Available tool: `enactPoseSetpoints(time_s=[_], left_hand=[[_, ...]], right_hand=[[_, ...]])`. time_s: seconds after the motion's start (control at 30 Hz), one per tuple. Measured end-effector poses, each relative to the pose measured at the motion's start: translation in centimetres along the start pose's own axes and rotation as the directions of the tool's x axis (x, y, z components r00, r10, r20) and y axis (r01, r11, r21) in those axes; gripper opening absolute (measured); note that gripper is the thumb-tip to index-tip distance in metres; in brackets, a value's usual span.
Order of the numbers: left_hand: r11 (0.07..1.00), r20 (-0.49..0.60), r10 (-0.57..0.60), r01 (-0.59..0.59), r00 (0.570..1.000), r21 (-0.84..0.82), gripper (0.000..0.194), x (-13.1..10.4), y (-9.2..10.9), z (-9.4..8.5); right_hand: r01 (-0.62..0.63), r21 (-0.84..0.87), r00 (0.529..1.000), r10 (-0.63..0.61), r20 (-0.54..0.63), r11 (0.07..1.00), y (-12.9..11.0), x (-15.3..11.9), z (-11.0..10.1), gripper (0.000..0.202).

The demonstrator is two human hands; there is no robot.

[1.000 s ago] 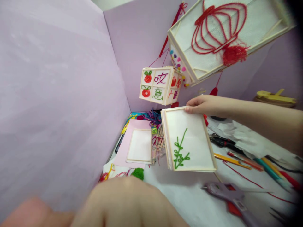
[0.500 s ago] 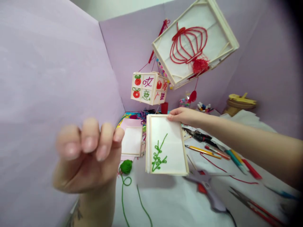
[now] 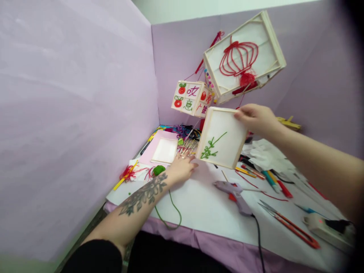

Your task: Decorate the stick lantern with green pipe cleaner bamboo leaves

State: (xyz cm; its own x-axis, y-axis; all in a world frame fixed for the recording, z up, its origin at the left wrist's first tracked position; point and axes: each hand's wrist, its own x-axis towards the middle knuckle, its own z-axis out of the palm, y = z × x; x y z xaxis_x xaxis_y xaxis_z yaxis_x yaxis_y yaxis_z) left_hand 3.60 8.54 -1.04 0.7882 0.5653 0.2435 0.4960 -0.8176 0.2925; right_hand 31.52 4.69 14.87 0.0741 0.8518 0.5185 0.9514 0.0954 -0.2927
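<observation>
My right hand (image 3: 253, 117) pinches the upper right corner of a white wood-framed panel (image 3: 224, 129), raised above the table and tilted. A green yarn plant design decorates its lower left. My left hand (image 3: 183, 167) reaches forward low over the table, fingers stretched out by some thin sticks (image 3: 190, 145); I see nothing held in it. Just left of those fingers, a plain white framed panel (image 3: 165, 150) lies on pink paper (image 3: 148, 153). A ball of green yarn (image 3: 158, 170) sits beside my left wrist, and a loose green strand (image 3: 179, 216) trails below.
A lantern box with red yarn (image 3: 239, 60) and a smaller lettered lantern (image 3: 187, 98) hang at the back. On the right lie a glue gun (image 3: 237, 197) with its cord, red-handled scissors (image 3: 292, 227), markers (image 3: 271, 182) and crumpled white paper (image 3: 267, 155). Lilac walls stand left and behind.
My left hand has gone from close before the camera down to the table, its curled fingers now extended. My right hand has lifted the green-decorated panel up and to the right. The view has shifted.
</observation>
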Motion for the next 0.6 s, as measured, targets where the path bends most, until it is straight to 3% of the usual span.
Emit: enactPoseSetpoints(time_s=[0.13, 0.3, 0.43, 0.6], left_hand=[[0.986, 0.068, -0.007, -0.004, 0.998, 0.165, 0.038, 3.8, -1.9, 2.2], [0.959, 0.073, -0.053, 0.031, 0.996, 0.283, 0.038, 7.7, -6.1, 3.4], [0.948, 0.039, -0.119, 0.102, 0.992, 0.301, 0.038, 9.3, -8.8, 3.8], [0.950, 0.023, -0.186, 0.173, 0.982, 0.260, 0.040, 10.4, -9.9, 3.4]], right_hand=[[-0.070, -0.021, 0.985, 0.066, -0.157, 0.997, 0.5, 0.5, -2.3, 0.019], [-0.055, 0.087, 0.974, 0.073, -0.215, 0.995, 2.1, 0.0, -3.2, 0.019], [-0.070, 0.215, 0.984, 0.103, -0.146, 0.974, 2.8, -0.5, -1.4, 0.021], [0.131, 0.218, 0.984, -0.101, -0.144, 0.967, 1.5, 0.2, 2.5, 0.021]])
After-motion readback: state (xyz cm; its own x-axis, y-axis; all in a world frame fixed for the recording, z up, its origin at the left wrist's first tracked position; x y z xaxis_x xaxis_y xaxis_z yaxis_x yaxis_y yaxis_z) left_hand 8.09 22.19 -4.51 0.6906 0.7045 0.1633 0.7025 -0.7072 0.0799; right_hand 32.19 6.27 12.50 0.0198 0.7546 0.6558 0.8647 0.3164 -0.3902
